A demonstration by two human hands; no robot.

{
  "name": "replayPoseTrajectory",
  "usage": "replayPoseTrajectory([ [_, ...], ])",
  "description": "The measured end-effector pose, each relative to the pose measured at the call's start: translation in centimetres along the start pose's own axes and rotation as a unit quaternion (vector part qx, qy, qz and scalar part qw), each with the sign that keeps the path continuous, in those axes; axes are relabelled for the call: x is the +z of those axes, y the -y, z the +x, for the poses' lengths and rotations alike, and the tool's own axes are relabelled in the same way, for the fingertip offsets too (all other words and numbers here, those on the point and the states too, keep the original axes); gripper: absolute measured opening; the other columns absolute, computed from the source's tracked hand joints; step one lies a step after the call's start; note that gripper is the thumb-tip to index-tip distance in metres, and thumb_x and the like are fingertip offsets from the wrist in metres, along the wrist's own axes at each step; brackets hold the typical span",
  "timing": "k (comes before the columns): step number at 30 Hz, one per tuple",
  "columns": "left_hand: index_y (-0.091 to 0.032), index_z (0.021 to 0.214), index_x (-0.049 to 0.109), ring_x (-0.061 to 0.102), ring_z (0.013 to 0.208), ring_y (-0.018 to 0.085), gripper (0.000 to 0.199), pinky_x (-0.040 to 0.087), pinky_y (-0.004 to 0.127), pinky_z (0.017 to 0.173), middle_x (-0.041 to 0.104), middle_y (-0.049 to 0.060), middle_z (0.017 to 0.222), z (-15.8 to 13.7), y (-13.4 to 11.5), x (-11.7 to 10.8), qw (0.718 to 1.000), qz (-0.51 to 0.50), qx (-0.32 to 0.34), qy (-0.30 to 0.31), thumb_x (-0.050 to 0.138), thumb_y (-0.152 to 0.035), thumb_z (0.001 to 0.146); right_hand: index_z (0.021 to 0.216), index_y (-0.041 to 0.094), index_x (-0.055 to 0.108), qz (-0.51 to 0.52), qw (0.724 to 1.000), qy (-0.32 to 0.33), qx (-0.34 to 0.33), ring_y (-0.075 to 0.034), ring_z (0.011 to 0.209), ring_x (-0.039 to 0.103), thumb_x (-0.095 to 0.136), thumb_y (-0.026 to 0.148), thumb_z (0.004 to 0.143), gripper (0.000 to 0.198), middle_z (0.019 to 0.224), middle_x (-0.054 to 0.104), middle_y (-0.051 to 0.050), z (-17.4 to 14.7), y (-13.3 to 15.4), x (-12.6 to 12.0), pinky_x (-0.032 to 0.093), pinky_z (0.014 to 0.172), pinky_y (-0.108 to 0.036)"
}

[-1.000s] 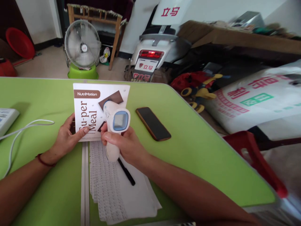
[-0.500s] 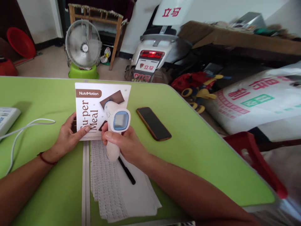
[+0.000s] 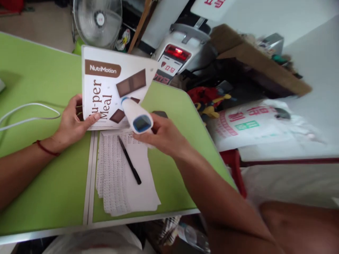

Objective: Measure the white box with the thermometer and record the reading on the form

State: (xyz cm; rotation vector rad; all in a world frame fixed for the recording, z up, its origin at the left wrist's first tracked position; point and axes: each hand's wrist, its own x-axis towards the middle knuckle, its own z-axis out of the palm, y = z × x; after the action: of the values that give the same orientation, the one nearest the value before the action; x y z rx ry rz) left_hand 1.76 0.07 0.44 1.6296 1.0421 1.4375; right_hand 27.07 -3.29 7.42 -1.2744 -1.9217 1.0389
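My right hand (image 3: 165,135) grips a white infrared thermometer (image 3: 135,115) with a blue-rimmed screen, its nose aimed at a white "NutriMotion Su-per Meal" pouch (image 3: 111,88). My left hand (image 3: 70,123) holds that pouch upright on the green table (image 3: 39,176) by its lower left corner. Just below both hands lies a stack of printed white sheets (image 3: 124,176) with a black pen (image 3: 129,165) on top. A dark phone (image 3: 159,114) peeks out behind my right hand.
A white cable (image 3: 26,114) curls across the table at left. Beyond the table's far edge stand a fan (image 3: 96,21) and a scooter (image 3: 180,53). A printed white sack (image 3: 246,123) and a red stool (image 3: 234,165) are at right.
The view has swung down and right. My right hand has tilted the thermometer flatter and lower, and now covers most of the phone. The pouch stands closer and larger in view.
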Motion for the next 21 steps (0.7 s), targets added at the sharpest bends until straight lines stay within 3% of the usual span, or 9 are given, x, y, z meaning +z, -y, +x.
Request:
replayPoseTrajectory([
  [4,-0.014,0.125,0.046,0.065,0.109,0.028,0.068,0.058,0.045,0.092,0.064,0.015,0.120,-0.2,0.9,0.4,0.999,0.008,0.045,0.022,0.079,-0.048,0.077,0.114,0.020,0.066,-0.135,0.990,0.023,0.043,-0.026,0.097,0.070,0.078,0.036,0.071,0.047,0.110,0.074,-0.009,-2.4,-3.7,-1.9,0.057,0.085,-0.042],
  [8,-0.017,0.132,0.042,0.062,0.115,0.029,0.073,0.058,0.044,0.092,0.057,0.016,0.128,-0.3,1.3,0.3,0.996,0.022,0.071,0.040,0.079,-0.050,0.078,0.121,0.020,0.063,-0.216,0.976,0.020,0.031,-0.028,0.106,0.069,0.073,0.031,0.075,0.048,0.119,0.072,-0.011,-3.9,-6.5,-2.5,0.056,0.093,-0.045],
  [17,-0.015,0.126,0.044,0.060,0.117,0.026,0.062,0.055,0.044,0.100,0.061,0.010,0.127,0.6,0.4,-0.5,0.986,0.056,0.144,0.061,0.081,-0.040,0.082,0.128,0.022,0.059,-0.305,0.951,-0.016,-0.039,-0.028,0.103,0.067,0.066,0.031,0.081,0.048,0.115,0.069,-0.013,-4.5,-8.0,-2.5,0.056,0.092,-0.047],
  [21,-0.016,0.122,0.049,0.060,0.120,0.027,0.054,0.053,0.044,0.104,0.062,0.007,0.128,0.9,0.2,-0.5,0.988,0.065,0.124,0.066,0.079,-0.041,0.084,0.128,0.022,0.058,-0.359,0.930,-0.049,-0.054,-0.032,0.108,0.065,0.062,0.022,0.078,0.050,0.118,0.066,-0.014,-4.5,-8.4,-2.9,0.055,0.094,-0.053],
])
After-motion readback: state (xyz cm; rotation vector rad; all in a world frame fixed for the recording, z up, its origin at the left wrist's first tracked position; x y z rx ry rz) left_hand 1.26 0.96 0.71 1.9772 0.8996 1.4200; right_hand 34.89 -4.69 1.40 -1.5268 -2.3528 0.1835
